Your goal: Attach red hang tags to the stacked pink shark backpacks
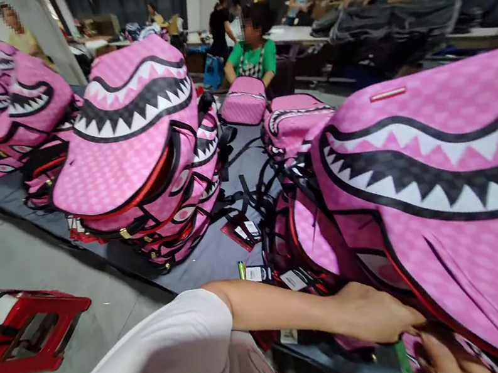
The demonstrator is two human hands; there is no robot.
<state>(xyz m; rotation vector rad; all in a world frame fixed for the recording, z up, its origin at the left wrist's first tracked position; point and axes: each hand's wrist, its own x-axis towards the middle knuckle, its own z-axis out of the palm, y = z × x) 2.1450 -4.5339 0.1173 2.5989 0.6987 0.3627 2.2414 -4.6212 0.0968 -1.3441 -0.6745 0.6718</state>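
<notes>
My left hand reaches across from a white sleeve to the bottom edge of a big pink backpack printed with a shark-tooth mouth. Its fingers are pinched together under the bag's red-trimmed rim, on something I cannot make out. My right hand shows only in part at the bottom edge, just below the left one, next to a small green item; its fingers are hidden. White hang tags lie beside the bag.
A tall pile of the same pink backpacks stands on the dark table, with more piles at the far left. A red stool sits on the grey floor. A person in a green shirt works opposite; others stand farther back.
</notes>
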